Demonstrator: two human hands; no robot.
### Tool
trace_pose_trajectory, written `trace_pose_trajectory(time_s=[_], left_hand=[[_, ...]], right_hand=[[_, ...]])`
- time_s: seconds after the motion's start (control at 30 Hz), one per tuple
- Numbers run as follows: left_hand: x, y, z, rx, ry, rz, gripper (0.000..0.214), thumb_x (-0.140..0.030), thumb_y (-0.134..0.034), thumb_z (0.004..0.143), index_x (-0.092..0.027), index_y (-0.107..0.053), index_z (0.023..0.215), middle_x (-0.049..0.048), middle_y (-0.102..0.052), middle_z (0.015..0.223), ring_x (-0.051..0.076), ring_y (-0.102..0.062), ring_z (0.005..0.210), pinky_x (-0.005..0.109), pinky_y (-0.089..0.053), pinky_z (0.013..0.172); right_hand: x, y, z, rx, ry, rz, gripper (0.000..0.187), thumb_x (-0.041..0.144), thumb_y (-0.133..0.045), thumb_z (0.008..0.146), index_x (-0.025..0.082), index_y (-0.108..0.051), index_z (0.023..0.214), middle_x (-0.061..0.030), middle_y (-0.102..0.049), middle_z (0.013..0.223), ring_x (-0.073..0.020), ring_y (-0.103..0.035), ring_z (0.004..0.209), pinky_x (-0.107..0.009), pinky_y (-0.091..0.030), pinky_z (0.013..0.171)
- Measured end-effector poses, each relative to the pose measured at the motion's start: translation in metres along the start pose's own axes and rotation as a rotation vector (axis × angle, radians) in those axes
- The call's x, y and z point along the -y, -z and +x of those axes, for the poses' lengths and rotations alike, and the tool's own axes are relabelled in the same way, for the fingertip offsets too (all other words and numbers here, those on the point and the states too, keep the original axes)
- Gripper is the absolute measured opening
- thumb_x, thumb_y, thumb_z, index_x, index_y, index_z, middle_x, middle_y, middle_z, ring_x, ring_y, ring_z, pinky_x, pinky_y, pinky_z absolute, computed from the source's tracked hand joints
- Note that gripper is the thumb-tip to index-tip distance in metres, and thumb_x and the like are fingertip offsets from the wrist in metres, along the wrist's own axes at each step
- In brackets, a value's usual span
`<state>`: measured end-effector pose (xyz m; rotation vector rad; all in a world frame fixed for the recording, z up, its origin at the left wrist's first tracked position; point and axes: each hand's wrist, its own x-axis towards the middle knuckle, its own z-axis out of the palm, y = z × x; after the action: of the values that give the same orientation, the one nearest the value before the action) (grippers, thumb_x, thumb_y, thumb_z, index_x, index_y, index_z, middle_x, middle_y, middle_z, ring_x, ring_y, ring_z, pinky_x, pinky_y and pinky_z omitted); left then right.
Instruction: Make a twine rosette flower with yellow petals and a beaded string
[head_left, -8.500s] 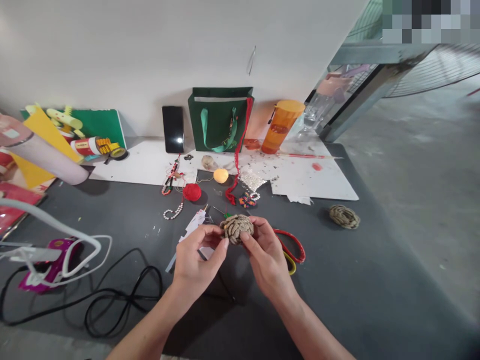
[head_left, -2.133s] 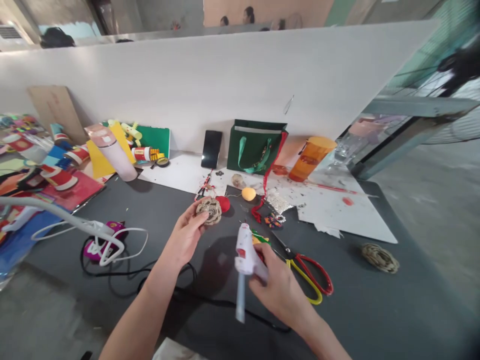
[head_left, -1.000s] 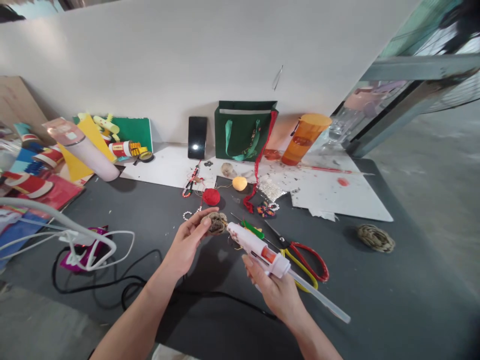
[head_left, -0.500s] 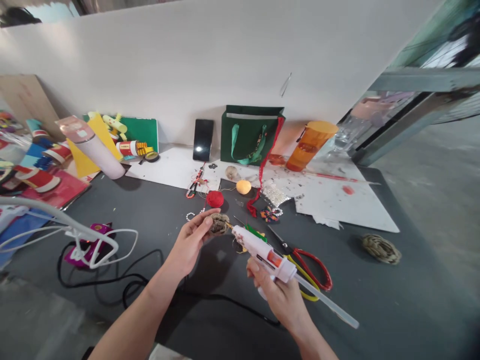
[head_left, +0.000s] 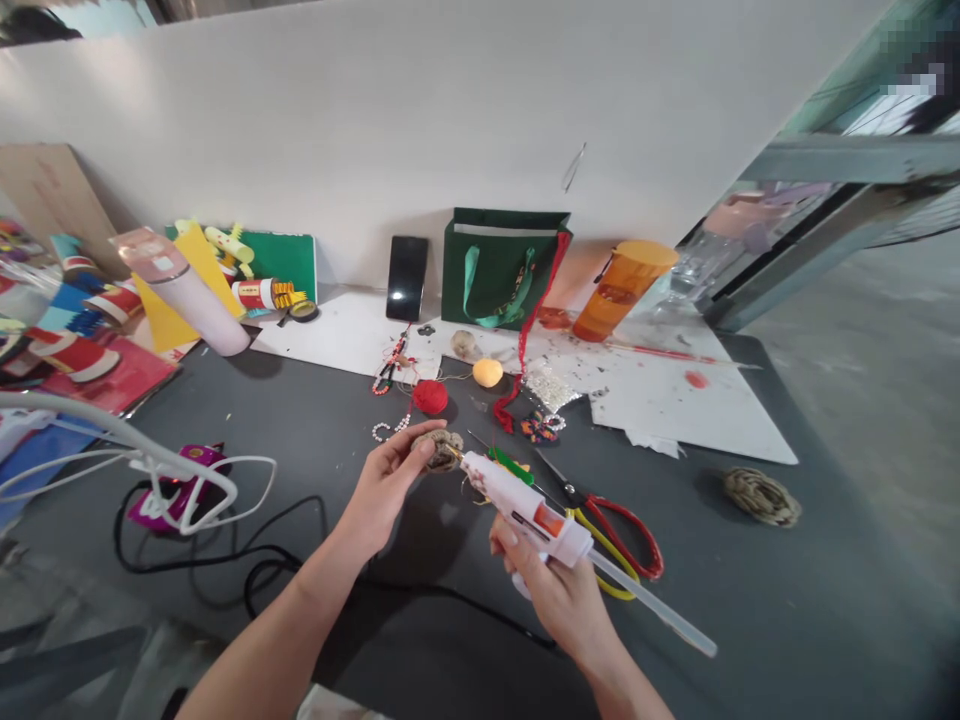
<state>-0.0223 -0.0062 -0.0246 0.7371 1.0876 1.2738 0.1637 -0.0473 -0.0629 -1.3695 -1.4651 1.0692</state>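
My left hand (head_left: 386,485) pinches a small coiled grey-brown crochet piece (head_left: 441,452) between thumb and fingers, above the dark table. My right hand (head_left: 551,575) is wrapped round the grip of a white glue gun (head_left: 517,505). A long translucent glue stick (head_left: 660,605) juts from the gun's back end. The nozzle meets the right side of the crochet piece; whether glue is coming out is too small to tell. Under and beside the gun lie scissors (head_left: 626,535) with red and yellow handles. A similar coiled piece (head_left: 763,497) rests at the right.
Behind my hands are a red yarn ball (head_left: 430,398), a yellow ball (head_left: 487,373) and beads. A phone (head_left: 407,278), green gift bag (head_left: 506,270) and orange bottle (head_left: 622,290) stand along the back board. Cables and a purple power strip (head_left: 184,490) lie left.
The crochet piece is tilted slightly differently in my left hand, its coiled face turned more toward me. The glue gun has shifted very slightly left, its nozzle still at the piece.
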Motion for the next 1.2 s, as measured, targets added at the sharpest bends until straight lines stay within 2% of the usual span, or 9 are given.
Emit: trace_pose_trajectory(time_s=[0.23,0.4,0.53,0.63,0.73,0.83,0.93,1.07,1.2], left_hand=[[0.002,-0.001,-0.001,0.044,-0.013,0.028,0.04,-0.041,-0.08,0.072,-0.018,-0.075,0.105,0.0067,-0.077,0.096,0.018,-0.069,0.086,0.03,-0.051,0.087],[0.001,-0.002,-0.002,0.054,-0.015,0.024,0.041,-0.041,-0.08,0.072,-0.018,-0.076,0.105,0.0076,-0.077,0.097,0.02,-0.069,0.088,0.032,-0.051,0.088],[0.002,-0.001,-0.001,0.061,0.023,-0.021,0.039,-0.041,-0.078,0.073,-0.018,-0.076,0.104,0.0079,-0.077,0.096,0.021,-0.069,0.088,0.031,-0.051,0.084],[0.003,0.0,0.0,0.052,0.069,-0.055,0.037,-0.043,-0.076,0.075,-0.017,-0.077,0.101,0.0091,-0.077,0.096,0.021,-0.069,0.087,0.029,-0.051,0.078],[0.003,0.001,0.001,0.052,0.102,-0.087,0.037,-0.041,-0.078,0.073,-0.016,-0.077,0.101,0.0095,-0.077,0.094,0.02,-0.068,0.085,0.028,-0.05,0.076],[0.002,0.001,0.002,0.047,0.109,-0.115,0.037,-0.041,-0.08,0.071,-0.017,-0.078,0.1,0.0085,-0.077,0.092,0.018,-0.067,0.083,0.026,-0.05,0.076],[0.002,0.002,0.002,0.036,0.098,-0.122,0.035,-0.04,-0.079,0.072,-0.017,-0.078,0.099,0.0078,-0.077,0.092,0.016,-0.066,0.082,0.026,-0.05,0.076],[0.003,0.003,0.002,0.022,0.104,-0.133,0.036,-0.04,-0.08,0.071,-0.016,-0.078,0.098,0.0073,-0.077,0.091,0.016,-0.066,0.082,0.026,-0.051,0.076],[0.005,0.005,0.003,0.037,0.147,-0.177,0.036,-0.041,-0.078,0.073,-0.015,-0.078,0.098,0.0077,-0.076,0.091,0.017,-0.066,0.083,0.026,-0.053,0.076]], right_hand=[[0.01,-0.002,0.005,0.035,0.024,-0.02,0.051,0.064,-0.053,0.083,0.018,-0.065,0.065,-0.0022,-0.058,0.053,-0.0145,-0.052,0.048,-0.025,-0.045,0.045],[0.016,-0.003,0.004,-0.039,0.028,-0.053,0.05,0.066,-0.054,0.081,0.019,-0.066,0.068,-0.0002,-0.052,0.049,-0.0158,-0.052,0.047,-0.026,-0.046,0.045],[0.022,0.0,0.006,0.038,0.052,-0.073,0.046,0.063,-0.055,0.082,0.02,-0.067,0.071,0.0006,-0.05,0.048,-0.016,-0.052,0.047,-0.026,-0.046,0.046],[0.026,0.001,0.007,0.077,0.082,-0.048,0.042,0.059,-0.055,0.084,0.02,-0.068,0.077,0.0005,-0.052,0.049,-0.0162,-0.053,0.049,-0.026,-0.047,0.049],[0.028,0.0,0.006,0.067,0.09,-0.016,0.039,0.058,-0.058,0.084,0.02,-0.069,0.082,-0.0022,-0.06,0.057,-0.0177,-0.058,0.055,-0.026,-0.049,0.053],[0.027,-0.001,0.005,0.053,0.107,-0.002,0.036,0.055,-0.058,0.085,0.021,-0.068,0.081,-0.0038,-0.065,0.064,-0.0182,-0.059,0.057,-0.026,-0.05,0.055],[0.024,0.0,0.003,0.063,0.124,0.005,0.033,0.052,-0.059,0.084,0.021,-0.067,0.077,-0.0026,-0.063,0.06,-0.0171,-0.056,0.053,-0.026,-0.05,0.053],[0.017,0.003,0.002,0.067,0.076,0.033,0.035,0.052,-0.061,0.083,0.021,-0.062,0.067,-0.002,-0.06,0.056,-0.0162,-0.055,0.05,-0.025,-0.047,0.047],[0.014,0.003,0.0,0.064,0.063,0.045,0.036,0.053,-0.061,0.083,0.02,-0.063,0.068,-0.0019,-0.06,0.057,-0.0156,-0.054,0.05,-0.024,-0.045,0.045]])
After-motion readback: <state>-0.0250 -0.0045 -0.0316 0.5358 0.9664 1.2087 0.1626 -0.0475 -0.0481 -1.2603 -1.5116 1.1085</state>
